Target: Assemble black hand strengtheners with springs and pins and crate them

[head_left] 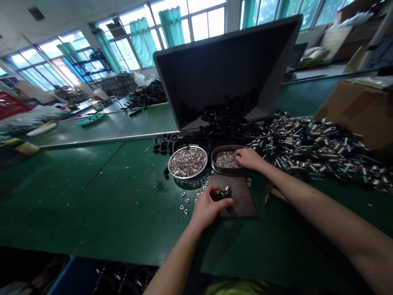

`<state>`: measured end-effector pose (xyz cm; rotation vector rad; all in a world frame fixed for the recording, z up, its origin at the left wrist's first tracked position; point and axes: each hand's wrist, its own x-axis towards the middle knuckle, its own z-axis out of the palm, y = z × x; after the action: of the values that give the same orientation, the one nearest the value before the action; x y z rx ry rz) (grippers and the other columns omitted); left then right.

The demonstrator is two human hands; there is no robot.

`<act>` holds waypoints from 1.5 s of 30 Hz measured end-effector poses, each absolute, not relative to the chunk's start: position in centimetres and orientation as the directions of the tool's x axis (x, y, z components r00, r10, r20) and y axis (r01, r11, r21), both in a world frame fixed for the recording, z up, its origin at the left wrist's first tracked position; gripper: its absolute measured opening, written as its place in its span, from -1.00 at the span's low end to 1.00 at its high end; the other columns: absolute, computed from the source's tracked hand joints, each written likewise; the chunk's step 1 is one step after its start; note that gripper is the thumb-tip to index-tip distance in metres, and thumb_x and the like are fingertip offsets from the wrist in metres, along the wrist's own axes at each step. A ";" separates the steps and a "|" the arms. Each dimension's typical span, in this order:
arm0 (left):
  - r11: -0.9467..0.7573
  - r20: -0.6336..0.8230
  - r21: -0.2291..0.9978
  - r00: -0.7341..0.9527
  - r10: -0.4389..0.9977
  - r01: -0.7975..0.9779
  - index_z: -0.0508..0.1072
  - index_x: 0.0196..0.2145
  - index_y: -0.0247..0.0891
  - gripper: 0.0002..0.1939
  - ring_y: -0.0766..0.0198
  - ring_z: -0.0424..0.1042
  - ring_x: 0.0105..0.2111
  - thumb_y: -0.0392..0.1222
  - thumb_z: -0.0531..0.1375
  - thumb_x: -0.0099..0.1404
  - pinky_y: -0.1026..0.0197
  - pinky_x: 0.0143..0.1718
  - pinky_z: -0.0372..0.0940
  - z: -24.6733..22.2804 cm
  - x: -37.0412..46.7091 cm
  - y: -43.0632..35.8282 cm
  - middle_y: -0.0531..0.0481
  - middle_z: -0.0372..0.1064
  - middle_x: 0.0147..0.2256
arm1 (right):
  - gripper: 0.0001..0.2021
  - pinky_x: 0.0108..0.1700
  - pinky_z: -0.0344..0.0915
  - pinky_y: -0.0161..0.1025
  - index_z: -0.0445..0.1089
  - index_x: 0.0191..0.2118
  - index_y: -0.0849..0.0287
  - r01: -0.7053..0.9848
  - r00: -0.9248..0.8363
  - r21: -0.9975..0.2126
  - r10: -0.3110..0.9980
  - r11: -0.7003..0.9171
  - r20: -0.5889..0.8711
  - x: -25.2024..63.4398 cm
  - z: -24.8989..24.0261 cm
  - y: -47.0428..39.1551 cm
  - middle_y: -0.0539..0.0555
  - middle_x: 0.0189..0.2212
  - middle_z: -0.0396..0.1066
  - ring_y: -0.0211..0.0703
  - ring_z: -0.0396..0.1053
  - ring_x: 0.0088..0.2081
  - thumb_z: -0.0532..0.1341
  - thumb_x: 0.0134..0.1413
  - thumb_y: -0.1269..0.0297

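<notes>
Head view: my left hand [206, 208] fingers pinch the black clamp part [225, 193]; my right hand [248, 159] fingers dip, curled, into the oval tray [221, 150] of small metal pieces.

Open table [92, 196] left of dishes [187, 162]

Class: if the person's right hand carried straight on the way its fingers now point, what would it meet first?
The right hand points left, fingertips at the oval tin of small metal parts. Going on, it would likely meet those parts first, then the round dish of metal pins; depth is unclear.

teal curtains [141, 39], cardboard box [359, 106], red crate [10, 104]
</notes>
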<state>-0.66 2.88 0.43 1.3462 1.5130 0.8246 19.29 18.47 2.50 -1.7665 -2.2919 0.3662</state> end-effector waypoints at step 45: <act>-0.230 0.111 0.688 0.213 0.971 0.689 0.36 -0.09 -0.14 -0.44 -0.04 0.25 -0.08 0.02 0.36 -0.05 -0.01 -0.03 0.12 -1.4 -0.5 1.1 -0.13 0.33 -0.13 | -0.73 -0.24 0.21 -0.14 0.34 -0.14 0.17 0.880 -0.441 -0.052 0.851 0.473 0.284 25.3 -0.6 3.7 0.20 -0.19 0.39 0.03 0.30 -0.17 0.06 0.18 0.12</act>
<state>-0.53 1.10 -1.42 1.9933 1.5305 0.7414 25.25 3.73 -0.60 -1.4787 -2.4531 -0.1495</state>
